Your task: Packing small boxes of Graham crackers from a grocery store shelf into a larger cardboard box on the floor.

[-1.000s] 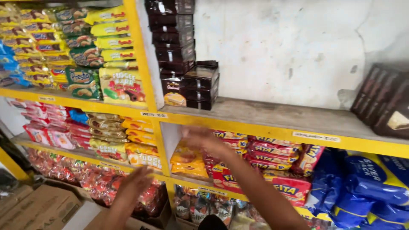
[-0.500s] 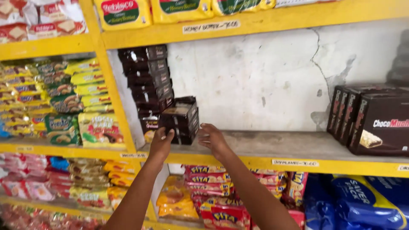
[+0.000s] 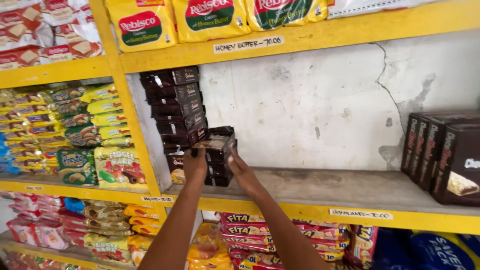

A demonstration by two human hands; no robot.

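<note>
While both hands clasp the short stack of dark boxes (image 3: 216,156) on the yellow shelf (image 3: 350,192), left hand (image 3: 196,164) and right hand (image 3: 242,172) should press evenly, keeping it flush beside the taller stack (image 3: 176,110).

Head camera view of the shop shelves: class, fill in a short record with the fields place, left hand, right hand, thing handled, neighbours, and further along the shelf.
place: yellow shelving against a cracked white wall
left hand: left hand on the left side of the short stack
right hand: right hand on its right side
thing handled: short stack of dark boxes, standing on the shelf board
neighbours: taller stack of dark boxes just left of it
further along the shelf: upright dark boxes at the right end
</note>
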